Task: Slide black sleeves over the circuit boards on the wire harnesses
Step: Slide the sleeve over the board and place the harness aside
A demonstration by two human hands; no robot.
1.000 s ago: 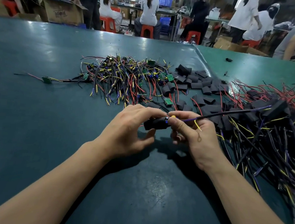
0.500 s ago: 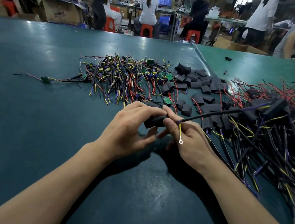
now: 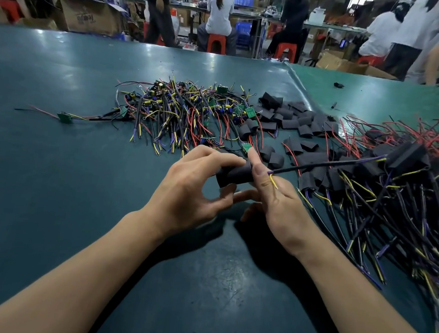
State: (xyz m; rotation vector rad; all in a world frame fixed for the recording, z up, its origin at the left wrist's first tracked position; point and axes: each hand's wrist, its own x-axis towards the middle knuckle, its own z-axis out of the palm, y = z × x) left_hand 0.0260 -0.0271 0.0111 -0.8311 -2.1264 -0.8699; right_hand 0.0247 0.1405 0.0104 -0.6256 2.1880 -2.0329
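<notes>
Green table: black sleeve creased, matte.

Factory assembly floor — long green workbench, wire harnesses heaped, workers on red stools, cardboard boxes.

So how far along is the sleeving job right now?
Done: a big pile of sleeved harnesses lies on the right. In hand: the left hand grips a black sleeve while the right hand works its wires. Left: a tangle of bare-board harnesses, with loose sleeves beside it.
</notes>
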